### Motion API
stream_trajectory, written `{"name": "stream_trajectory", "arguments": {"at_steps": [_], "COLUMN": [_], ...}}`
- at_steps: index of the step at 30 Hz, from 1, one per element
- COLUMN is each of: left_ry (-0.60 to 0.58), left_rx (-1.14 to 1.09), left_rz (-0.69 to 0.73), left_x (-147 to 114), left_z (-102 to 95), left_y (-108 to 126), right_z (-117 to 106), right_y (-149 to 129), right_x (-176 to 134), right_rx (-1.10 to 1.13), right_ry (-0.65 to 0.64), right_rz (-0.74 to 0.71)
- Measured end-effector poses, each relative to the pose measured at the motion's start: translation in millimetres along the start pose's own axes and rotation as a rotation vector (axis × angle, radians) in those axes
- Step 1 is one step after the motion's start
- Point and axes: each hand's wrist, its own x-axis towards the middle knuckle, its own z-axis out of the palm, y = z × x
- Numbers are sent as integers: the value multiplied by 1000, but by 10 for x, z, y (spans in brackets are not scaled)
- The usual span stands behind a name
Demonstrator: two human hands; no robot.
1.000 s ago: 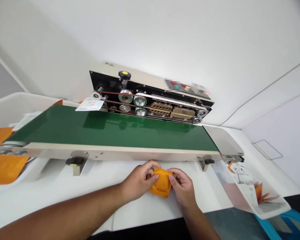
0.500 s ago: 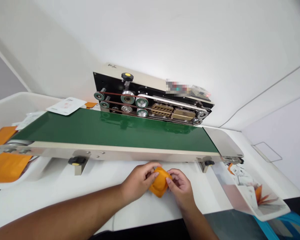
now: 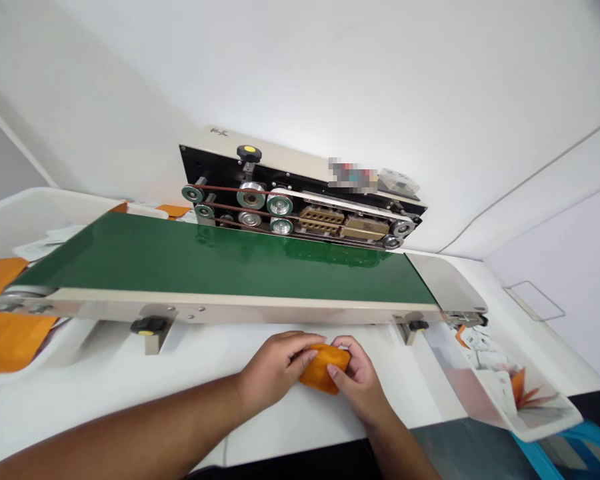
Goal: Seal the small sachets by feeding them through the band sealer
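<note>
An orange pouch (image 3: 323,373) is held between my two hands, just in front of the conveyor's near side. My left hand (image 3: 276,371) pinches its left edge, thumb on the face towards me. On the other edge, the thumb and fingers of my right hand (image 3: 359,379) are closed. The pouch looks slightly bulged; what it contains is hidden. Beyond my hands runs a green conveyor belt (image 3: 180,260), and behind it stands a band sealing machine (image 3: 300,200) with pulleys, brown belts and brass blocks.
At the belt's left end, a white bin (image 3: 75,347) holds orange pouches (image 3: 17,340) and white packets. To the right, another bin (image 3: 545,427) contains white and orange packets. Black knobs (image 3: 150,326) stick out below the conveyor. A blue stool-like thing (image 3: 555,447) stands at lower right.
The white packet at the belt's left end has gone from the belt. Between my hands the orange pouch has turned and now lies flatter and wider. The view has shifted slightly.
</note>
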Motion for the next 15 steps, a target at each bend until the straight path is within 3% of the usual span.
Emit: {"name": "stream_trajectory", "arguments": {"at_steps": [4, 7, 15], "left_ry": [45, 79, 53], "left_rx": [-9, -23, 38], "left_rz": [-15, -40, 91], "left_x": [0, -2, -13], "left_z": [9, 8, -8], "left_y": [-17, -6, -7], "right_z": [-31, -39, -100], "right_y": [-10, -14, 72], "right_x": [-4, -6, 19], "right_rx": [-144, -103, 41], "right_ry": [-13, 37, 118], "right_rz": [-5, 47, 48]}}
